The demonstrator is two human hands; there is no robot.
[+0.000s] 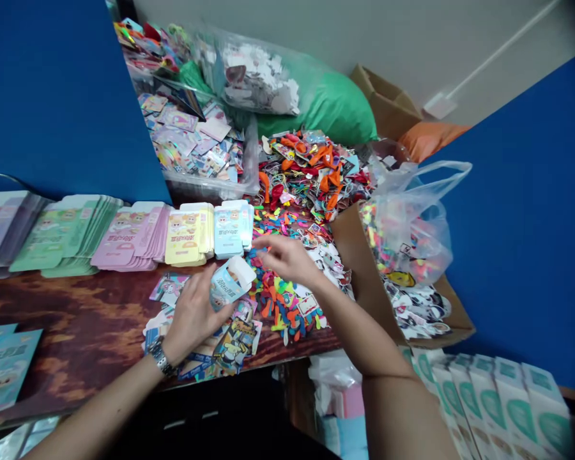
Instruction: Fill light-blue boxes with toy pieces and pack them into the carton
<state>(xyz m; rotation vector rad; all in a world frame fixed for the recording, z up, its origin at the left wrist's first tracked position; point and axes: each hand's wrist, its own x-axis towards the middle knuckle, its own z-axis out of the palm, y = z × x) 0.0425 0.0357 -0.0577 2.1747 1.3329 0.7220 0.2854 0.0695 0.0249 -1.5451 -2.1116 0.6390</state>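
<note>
My left hand (pixel 196 310), with a metal watch on its wrist, is closed round a small light blue box (pixel 230 281) whose top flap stands open. Just right of the box, my right hand (pixel 285 257) hovers over a pile of small colourful balloons (pixel 282 297). Its fingers are bent together, and anything between them is too small to make out. Printed cards (pixel 237 342) lie loose under my left hand. Beyond the held box is a stack of flat light blue boxes (pixel 232 227), beside a yellow stack (pixel 188 233).
Pink (pixel 129 236), green (pixel 67 233) and purple stacks (pixel 2 227) line the left. A clear bin of cards (pixel 201 140) stands behind. Trinkets (pixel 311 169) are heaped at the back; a cardboard box (pixel 364 275) and plastic bag (pixel 416 236) are right.
</note>
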